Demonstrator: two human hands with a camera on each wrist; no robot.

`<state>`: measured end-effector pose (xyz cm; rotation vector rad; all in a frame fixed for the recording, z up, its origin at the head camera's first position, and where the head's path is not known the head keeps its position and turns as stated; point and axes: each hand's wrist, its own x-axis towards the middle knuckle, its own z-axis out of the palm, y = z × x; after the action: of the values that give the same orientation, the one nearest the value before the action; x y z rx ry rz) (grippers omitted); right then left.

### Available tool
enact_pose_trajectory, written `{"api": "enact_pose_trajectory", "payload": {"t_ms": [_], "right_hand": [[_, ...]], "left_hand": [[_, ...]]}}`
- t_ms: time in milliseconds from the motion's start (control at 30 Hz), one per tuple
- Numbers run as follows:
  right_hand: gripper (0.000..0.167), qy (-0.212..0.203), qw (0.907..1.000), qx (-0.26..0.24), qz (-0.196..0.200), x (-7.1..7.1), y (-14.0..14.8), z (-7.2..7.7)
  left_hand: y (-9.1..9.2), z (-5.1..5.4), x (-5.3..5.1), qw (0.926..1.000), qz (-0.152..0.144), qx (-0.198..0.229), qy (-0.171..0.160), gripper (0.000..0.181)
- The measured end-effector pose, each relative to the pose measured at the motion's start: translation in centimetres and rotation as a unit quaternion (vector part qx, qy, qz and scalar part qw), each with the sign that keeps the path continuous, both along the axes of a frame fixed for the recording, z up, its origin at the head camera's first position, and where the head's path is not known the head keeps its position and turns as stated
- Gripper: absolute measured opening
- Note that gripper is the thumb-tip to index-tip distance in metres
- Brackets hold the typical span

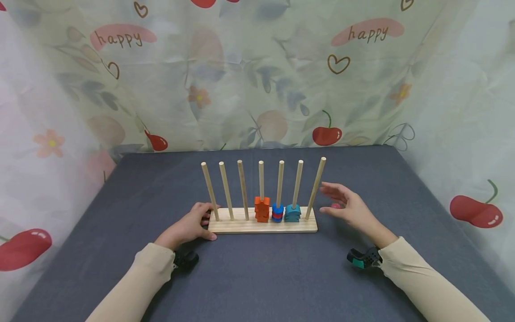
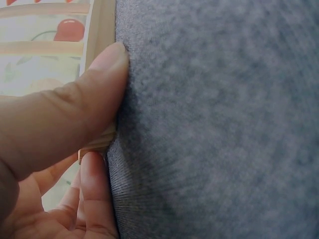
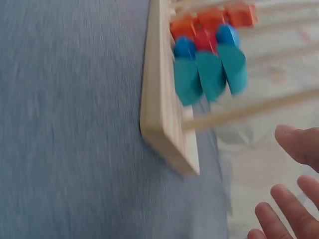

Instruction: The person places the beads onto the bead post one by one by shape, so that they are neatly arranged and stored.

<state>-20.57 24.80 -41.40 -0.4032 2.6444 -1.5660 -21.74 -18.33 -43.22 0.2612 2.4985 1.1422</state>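
Note:
A wooden peg stand (image 1: 241, 228) with several upright pegs lies on the table. My left hand (image 1: 191, 226) grips its left end; in the left wrist view the thumb (image 2: 107, 69) presses the long front edge and a finger touches the end. Three pegs on the left are bare. Stacked orange pieces (image 1: 262, 210), a blue-and-red stack (image 1: 277, 213) and teal half-round pieces (image 1: 293, 213) sit on pegs toward the right; the rightmost peg (image 1: 315, 188) is bare. Beside that peg my right hand (image 1: 348, 208) hovers, fingers apart. A small pinkish-red spot shows among its fingers; what it is, I cannot tell.
A dark grey cloth covers the table (image 1: 265, 277). Behind it hangs a patterned curtain (image 1: 241, 89), with more patterned cloth at both sides. Each wrist wears a dark strap (image 1: 364, 258). A thin looped cord (image 1: 401, 136) shows at the far right corner.

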Motion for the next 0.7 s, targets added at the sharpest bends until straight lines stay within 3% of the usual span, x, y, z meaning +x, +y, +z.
{"api": "enact_pose_trajectory", "payload": {"t_ms": [300,700], "right_hand": [[0.070,-0.038,0.9979,0.038,-0.036,-0.4,2.7,-0.6],[0.051,-0.064,0.9916,0.109,-0.025,-1.3,3.4,-1.8]], "left_hand": [[0.0,0.1,0.0,1.0000,0.001,-0.002,-0.003,0.082],[0.0,0.2,0.0,1.0000,-0.005,-0.003,-0.007,0.081]]}}
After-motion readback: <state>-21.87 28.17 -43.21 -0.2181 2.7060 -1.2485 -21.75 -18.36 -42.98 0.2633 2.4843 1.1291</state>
